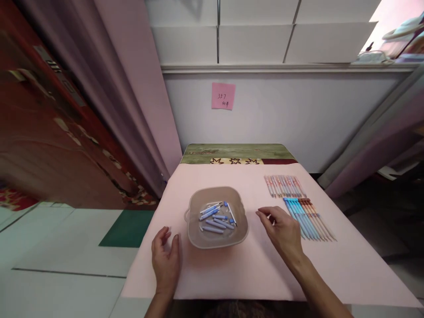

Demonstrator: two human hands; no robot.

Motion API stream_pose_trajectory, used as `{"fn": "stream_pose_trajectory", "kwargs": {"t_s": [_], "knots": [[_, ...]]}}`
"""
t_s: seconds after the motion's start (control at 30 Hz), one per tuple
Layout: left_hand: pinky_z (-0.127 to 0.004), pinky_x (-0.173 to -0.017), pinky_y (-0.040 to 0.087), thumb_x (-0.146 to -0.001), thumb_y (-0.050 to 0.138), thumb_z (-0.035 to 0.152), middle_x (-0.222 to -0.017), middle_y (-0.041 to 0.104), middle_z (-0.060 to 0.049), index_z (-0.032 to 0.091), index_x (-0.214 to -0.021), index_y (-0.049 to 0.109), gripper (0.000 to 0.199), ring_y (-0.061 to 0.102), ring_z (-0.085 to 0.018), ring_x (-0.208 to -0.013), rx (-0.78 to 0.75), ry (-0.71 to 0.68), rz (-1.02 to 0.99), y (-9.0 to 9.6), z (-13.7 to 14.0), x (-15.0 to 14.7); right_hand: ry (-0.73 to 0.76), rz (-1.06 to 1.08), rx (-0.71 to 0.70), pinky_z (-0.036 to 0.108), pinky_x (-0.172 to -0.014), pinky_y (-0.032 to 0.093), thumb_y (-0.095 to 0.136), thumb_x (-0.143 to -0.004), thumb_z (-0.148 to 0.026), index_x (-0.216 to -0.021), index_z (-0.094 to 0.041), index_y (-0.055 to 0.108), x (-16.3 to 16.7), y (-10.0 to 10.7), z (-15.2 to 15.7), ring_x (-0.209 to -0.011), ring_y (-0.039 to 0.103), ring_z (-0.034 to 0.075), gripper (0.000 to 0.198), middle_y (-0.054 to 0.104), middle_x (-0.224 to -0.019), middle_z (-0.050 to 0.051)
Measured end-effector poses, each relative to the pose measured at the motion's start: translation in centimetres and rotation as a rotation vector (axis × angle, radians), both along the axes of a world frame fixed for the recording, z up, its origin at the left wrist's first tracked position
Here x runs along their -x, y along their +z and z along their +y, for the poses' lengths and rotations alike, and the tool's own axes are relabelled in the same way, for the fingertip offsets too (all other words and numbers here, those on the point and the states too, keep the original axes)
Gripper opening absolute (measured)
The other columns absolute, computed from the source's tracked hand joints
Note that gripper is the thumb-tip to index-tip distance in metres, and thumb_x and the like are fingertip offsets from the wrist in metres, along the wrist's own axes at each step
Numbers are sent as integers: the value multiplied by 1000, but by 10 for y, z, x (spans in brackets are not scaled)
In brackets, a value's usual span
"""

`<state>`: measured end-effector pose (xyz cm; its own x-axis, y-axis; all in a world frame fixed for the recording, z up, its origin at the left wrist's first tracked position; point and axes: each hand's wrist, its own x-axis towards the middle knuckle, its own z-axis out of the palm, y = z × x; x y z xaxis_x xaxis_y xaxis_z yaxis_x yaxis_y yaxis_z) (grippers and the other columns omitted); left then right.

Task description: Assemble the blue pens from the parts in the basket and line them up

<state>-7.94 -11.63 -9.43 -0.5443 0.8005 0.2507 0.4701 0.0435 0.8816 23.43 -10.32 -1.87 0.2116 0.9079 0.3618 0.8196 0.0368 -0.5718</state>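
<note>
Left of the rounded beige plastic box (pixel 213 243), the bare left hand (pixel 165 260) is loosely open and empty. Right of the box, the bare right hand (pixel 281 226) pinches thumb to forefinger; I see nothing between them. Slim blue and white plastic pen parts (pixel 213 230) lie inside the box, apart from both hands, its walls probably stopping them rolling. Farther right of the box, slender blue pens (pixel 296 217) and brown-topped pens (pixel 314 216) lie aligned, likely sorted by colour; pale patterned pens (pixel 285 185) form the row behind.
</note>
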Motion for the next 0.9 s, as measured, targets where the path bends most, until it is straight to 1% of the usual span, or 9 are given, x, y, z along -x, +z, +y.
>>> {"fn": "stream_pose_trajectory", "kwargs": {"t_s": [0.1, 0.2, 0.27, 0.37, 0.43, 0.5, 0.67, 0.77, 0.9], "knots": [[-42, -93, 45, -78, 60, 40, -120, 57, -11, 18, -117, 53, 45, 58, -24, -103, -11, -10, -11, -1, -1, 2, 166, -38, 17, 23, -64, 41, 48, -91, -39, -86, -23, 71, 26, 13, 18, -68, 61, 14, 29, 70, -84, 3], [-42, -93, 46, -79, 60, 39, -121, 56, -12, 18, -118, 53, 45, 58, -24, -104, -13, -18, -18, -3, -1, 2, 338, -206, 126, 21, -69, 41, 47, -93, -32, -96, -26, 70, 51, 20, 44, -81, 63, 13, 25, 69, -94, 2], [-41, -93, 46, -80, 59, 38, -121, 56, -11, 18, -119, 52, 44, 58, -24, -104, -3, -12, -30, -3, -2, 3, 455, -409, 253, 21, -69, 41, 44, -94, -30, -99, -27, 69, 66, 20, 63, -85, 63, 14, 26, 69, -99, 2], [-41, -93, 46, -81, 59, 37, -121, 56, -11, 18, -119, 52, 43, 58, -24, -104, -6, -9, -49, -4, -3, 4, 547, -500, 314, 22, -68, 41, 48, -90, -22, -89, -24, 71, 84, 12, 87, -84, 64, 16, 23, 70, -94, 3], [-41, -93, 46, -81, 58, 36, -121, 56, -11, 18, -119, 52, 42, 58, -24, -104, -14, -13, -50, -5, -3, 5, 600, -537, 333, 23, -70, 42, 50, -87, -18, -86, -23, 71, 93, 5, 98, -85, 65, 17, 21, 71, -94, 4], [-41, -93, 46, -81, 58, 36, -121, 56, -11, 18, -120, 51, 42, 58, -24, -104, -16, -16, -44, -6, -3, 5, 655, -576, 349, 24, -72, 43, 51, -85, -16, -88, -22, 71, 99, -1, 105, -87, 65, 18, 21, 71, -97, 5], [-41, -92, 47, -82, 57, 36, -122, 56, -11, 18, -119, 52, 42, 58, -24, -104, -18, -23, -21, -6, -3, 5, 743, -653, 387, 26, -73, 46, 53, -82, -13, -89, -19, 71, 108, -11, 109, -89, 67, 22, 20, 71, -101, 9], [-41, -92, 47, -82, 57, 36, -122, 56, -12, 18, -120, 51, 42, 59, -24, -103, -17, -28, -14, -5, -3, 5, 758, -677, 404, 28, -73, 46, 50, -85, -13, -89, -16, 70, 112, -13, 109, -87, 68, 24, 20, 71, -97, 13], [-42, -92, 47, -82, 57, 36, -122, 56, -12, 18, -119, 52, 42, 59, -25, -103, -16, -28, -6, -4, -4, 6, 740, -666, 399, 28, -73, 46, 50, -85, -15, -93, -16, 68, 110, -7, 105, -86, 68, 24, 20, 71, -98, 13]]}}
